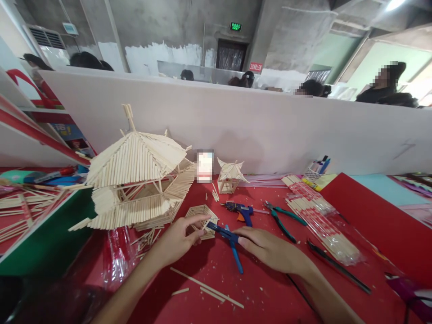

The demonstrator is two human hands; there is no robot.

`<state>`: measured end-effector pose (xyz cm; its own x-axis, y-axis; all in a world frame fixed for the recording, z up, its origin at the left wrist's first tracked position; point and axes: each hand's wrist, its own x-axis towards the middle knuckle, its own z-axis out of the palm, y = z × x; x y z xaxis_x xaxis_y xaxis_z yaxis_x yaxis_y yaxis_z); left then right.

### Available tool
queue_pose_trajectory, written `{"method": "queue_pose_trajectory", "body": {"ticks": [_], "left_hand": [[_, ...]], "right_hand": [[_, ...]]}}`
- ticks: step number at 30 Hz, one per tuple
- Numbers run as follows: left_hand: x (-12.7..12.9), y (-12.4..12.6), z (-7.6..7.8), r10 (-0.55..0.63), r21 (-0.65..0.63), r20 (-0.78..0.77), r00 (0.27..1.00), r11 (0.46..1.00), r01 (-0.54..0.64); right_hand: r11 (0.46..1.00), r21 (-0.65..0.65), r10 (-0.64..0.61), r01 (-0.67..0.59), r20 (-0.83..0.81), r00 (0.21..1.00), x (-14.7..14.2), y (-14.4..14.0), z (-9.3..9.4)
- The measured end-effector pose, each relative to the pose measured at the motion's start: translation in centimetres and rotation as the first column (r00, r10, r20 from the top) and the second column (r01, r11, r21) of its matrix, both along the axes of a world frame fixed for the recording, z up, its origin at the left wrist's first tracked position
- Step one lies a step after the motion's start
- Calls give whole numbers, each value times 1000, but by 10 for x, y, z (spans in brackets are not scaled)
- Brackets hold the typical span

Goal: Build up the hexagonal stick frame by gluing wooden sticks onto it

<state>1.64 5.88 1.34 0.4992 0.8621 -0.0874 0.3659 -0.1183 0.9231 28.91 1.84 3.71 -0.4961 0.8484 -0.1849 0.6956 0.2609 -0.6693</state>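
Observation:
My left hand (177, 240) rests on the red table (270, 288), its fingertips touching a small hexagonal frame of wooden sticks (200, 217). My right hand (270, 249) lies flat beside it, fingers on the handles of blue-handled cutters (229, 243), whose tip points at the frame. Just behind, a blue and orange glue gun (240, 211) lies on the table.
A large stick pavilion model (138, 184) stands at the left, a small one (230, 177) at the back. Green-handled pliers (281, 220), packs of sticks (320, 225), loose sticks (205, 285) and a black cable (337, 265) lie around. A white partition (270, 121) closes the back.

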Motion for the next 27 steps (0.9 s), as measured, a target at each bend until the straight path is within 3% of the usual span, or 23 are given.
{"method": "queue_pose_trajectory", "body": {"ticks": [11,27], "left_hand": [[-1,-2,-4,-48,12,-108,993,999,49],[0,-3,-2,8,81,-91,996,997,0]], "right_hand": [[999,23,27,-28,38,999,-10,5,5],[998,67,14,-17,42,999,-12,3,3]]}}
